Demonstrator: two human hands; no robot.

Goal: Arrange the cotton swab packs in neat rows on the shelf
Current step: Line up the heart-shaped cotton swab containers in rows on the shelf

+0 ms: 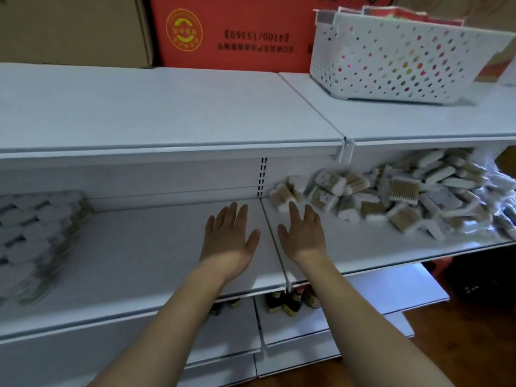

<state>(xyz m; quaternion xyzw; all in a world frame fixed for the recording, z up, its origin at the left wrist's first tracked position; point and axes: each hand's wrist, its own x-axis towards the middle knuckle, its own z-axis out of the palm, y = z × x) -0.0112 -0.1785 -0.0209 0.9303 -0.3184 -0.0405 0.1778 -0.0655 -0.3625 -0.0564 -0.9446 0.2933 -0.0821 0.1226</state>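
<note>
Both hands are out flat over the middle shelf (139,247), palms down, fingers straight and loosely spread, holding nothing. The left hand (227,236) is over the left bay, the right hand (303,234) just across the seam (275,247) between the two shelf boards, its fingertips near the closest pack (282,198) but not clearly touching it. This reads as a reach-in toward the heap, with the hands open because nothing has been picked yet.

The cotton swab packs (391,196) sit on the right bay of that shelf, dumped in a loose pile toward the back and right, tilted every which way and overlapping. No rows there yet, so the task looks barely started. They are small clear packs, with tan wooden stick bundles showing through, white cotton ends and some white label faces (print too blurred to read). Light and slippery-looking film, likely to slide off each other when one is pulled.

The bare stretch of shelf under and beside the hands is probably where rows go. At the far left of the same shelf are stacked white-lidded items (36,233) already in orderly lines; what they are is unclear from the blur.

On the top shelf stand a white perforated basket (396,57), a red carton (231,32) and a brown carton (72,29).
</note>
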